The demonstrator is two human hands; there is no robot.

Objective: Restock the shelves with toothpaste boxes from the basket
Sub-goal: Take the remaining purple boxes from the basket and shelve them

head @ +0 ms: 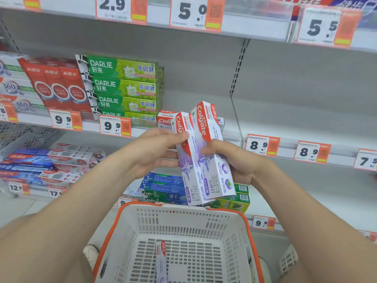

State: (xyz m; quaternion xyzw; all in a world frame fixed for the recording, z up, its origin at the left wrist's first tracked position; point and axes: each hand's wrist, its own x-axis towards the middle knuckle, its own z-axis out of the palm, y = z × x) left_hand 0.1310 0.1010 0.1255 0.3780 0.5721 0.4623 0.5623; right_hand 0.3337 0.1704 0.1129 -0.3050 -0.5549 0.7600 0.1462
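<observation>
Two white, red and purple Colgate toothpaste boxes are held upright side by side above the basket. My left hand (155, 152) grips the left box (188, 166) from the side. My right hand (234, 160) is closed around the right box (212, 154). Below them the white basket with an orange rim (250, 229) holds one more Colgate box (161, 260) standing on its edge. Behind the held boxes, a few Colgate boxes (164, 119) lie on the middle shelf.
Green Darlie boxes (122, 86) are stacked left of the Colgate spot, red boxes (59, 86) further left. The middle shelf (306, 123) to the right stands bare above 8.9 price tags (262, 145). Blue and green boxes (163, 186) sit on the lower shelf.
</observation>
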